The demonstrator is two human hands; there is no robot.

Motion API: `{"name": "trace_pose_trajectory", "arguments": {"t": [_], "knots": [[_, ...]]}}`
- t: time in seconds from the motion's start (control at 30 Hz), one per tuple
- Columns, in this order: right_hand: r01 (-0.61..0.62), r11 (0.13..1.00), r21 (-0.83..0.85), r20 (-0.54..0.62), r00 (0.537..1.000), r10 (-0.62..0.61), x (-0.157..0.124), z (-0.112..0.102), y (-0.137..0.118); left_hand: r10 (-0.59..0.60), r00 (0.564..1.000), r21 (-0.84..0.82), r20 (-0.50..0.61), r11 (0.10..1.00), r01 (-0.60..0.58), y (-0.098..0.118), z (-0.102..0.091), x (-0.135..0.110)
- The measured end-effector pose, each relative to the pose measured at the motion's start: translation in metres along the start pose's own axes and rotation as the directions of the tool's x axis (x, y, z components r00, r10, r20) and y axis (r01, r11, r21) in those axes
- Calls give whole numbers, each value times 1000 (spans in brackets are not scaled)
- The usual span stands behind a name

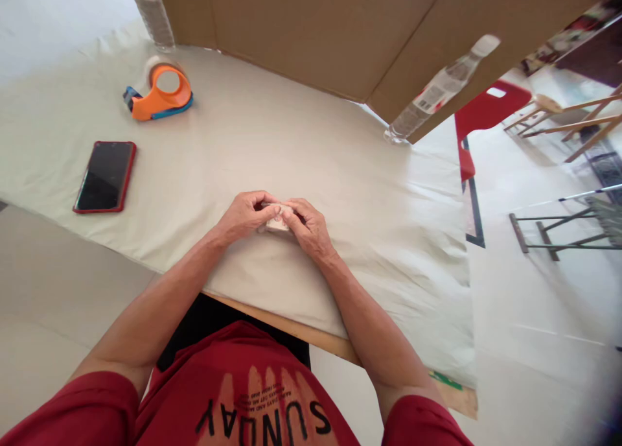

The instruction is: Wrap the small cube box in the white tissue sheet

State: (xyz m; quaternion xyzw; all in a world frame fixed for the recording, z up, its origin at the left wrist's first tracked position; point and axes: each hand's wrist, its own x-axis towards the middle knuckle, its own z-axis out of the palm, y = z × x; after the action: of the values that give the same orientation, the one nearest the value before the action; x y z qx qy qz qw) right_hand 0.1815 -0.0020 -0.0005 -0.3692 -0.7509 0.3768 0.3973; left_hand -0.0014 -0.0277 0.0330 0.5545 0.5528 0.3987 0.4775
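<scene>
My left hand (245, 216) and my right hand (308, 225) meet at the middle of the table on the cream cloth (218, 141). Both have their fingers curled and pinched round a small pale object (278, 223) held between them. Most of that object is hidden by the fingers, so I cannot make out what it is. My forearms rest on the cloth near the table's front edge.
A red-cased phone (105, 176) lies face up at the left. An orange tape dispenser (162, 91) sits at the back left. A large cardboard sheet (340, 31) stands behind, with a plastic bottle (440, 89) leaning on it. A red chair (486, 118) and wooden furniture are to the right.
</scene>
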Motion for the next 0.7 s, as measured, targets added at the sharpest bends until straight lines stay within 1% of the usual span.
{"name": "trace_pose_trajectory", "arguments": {"t": [0.13,0.23,0.3,0.4,0.57,0.7], "knots": [[-7,1000,14,-29,1000,7,2,3,3,47,999,46,-19,998,-46,-4,1,2],[-55,997,51,-40,998,57,3,5,2,79,996,91,-41,993,-75,-9,2,5],[-101,991,88,-38,994,104,3,6,0,137,988,131,-70,983,-127,-13,3,7],[-148,982,120,-31,988,153,2,7,-2,240,964,177,-113,960,-219,-19,5,10],[-150,980,127,-39,987,156,2,8,-2,331,927,205,-175,934,-294,-26,8,11],[-125,987,105,-48,990,130,1,9,-3,379,911,249,-161,909,-334,-29,9,11]]}}
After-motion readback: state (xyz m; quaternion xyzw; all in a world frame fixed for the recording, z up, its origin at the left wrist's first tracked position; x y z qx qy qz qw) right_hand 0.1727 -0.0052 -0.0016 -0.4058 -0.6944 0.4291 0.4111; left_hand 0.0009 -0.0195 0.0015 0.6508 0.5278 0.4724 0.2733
